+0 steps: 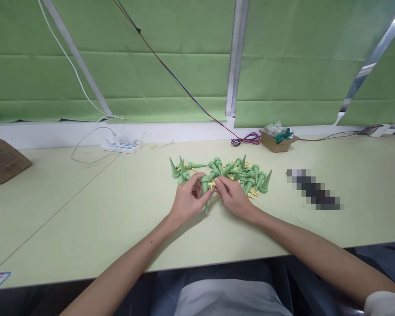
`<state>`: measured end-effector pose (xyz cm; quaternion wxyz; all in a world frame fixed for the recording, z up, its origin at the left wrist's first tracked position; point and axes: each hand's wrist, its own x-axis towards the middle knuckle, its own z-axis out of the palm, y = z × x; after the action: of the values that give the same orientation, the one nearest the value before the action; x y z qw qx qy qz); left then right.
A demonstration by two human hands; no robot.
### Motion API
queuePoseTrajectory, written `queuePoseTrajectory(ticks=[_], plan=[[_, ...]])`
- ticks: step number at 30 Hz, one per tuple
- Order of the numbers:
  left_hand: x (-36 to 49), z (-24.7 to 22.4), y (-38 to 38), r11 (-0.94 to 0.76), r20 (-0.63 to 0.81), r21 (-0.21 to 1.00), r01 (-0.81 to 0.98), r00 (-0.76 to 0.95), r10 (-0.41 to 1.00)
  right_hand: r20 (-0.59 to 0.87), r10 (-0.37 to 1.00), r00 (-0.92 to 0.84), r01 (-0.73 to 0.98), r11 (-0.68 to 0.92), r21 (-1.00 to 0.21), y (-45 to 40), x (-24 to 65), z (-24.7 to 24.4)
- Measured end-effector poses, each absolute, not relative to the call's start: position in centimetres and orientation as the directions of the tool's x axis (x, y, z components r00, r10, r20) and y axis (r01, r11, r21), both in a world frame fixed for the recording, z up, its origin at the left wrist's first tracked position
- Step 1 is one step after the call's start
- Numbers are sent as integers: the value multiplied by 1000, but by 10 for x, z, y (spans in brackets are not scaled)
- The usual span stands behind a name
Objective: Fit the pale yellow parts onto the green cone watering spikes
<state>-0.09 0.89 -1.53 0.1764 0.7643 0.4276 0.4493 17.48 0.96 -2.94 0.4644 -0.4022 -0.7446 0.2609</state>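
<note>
My pale shirt lies nearest, and over the table my left hand closes loosely round a green spike while my right hand pinches a yellow piece beside it.

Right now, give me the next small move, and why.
I'd probably ease the small yellow plastic piece toward the tapered green plastic spike's wide end: the right hand pinches the piece beside the spike, which the left hand holds point down.

Green blinds are hanging across the top of the picture. A pale yellow table is stretching across the middle. A white ledge is running between them.
</note>
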Motion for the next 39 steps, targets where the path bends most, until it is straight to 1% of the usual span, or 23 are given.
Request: queuePoseTrajectory(ticks=[4, 13, 21, 27, 33, 36, 39], plan=[[-1, -17, 9, -605, 570, 610, 512, 247, 784, 486, 839, -245, 378, 544, -749, 10, 175, -30], [-2, -19, 11, -629, 581, 576, 522, 279, 764, 483, 840, -247, 422, 542, -727, 8, 176, -26], [-4, -21, 12, -647, 605, 530, 548, 290, 742, 455, 855, -250, 414, 519, -748, 9, 177, -26], [-5, -25, 13, -662, 630, 479, 576, 299, 716, 408, 875, -260, 337, 478, -811, 10, 177, -28], [-6, -26, 12, -685, 655, 445, 577, 312, 688, 372, 889, -268, 212, 431, -877, 12, 175, -31], [-6, -26, 12, -691, 660, 445, 570, 313, 683, 355, 893, -276, 138, 402, -905, 13, 174, -33], [-5, -24, 12, -667, 635, 486, 564, 297, 714, 336, 902, -272, 85, 371, -925, 14, 173, -34]])
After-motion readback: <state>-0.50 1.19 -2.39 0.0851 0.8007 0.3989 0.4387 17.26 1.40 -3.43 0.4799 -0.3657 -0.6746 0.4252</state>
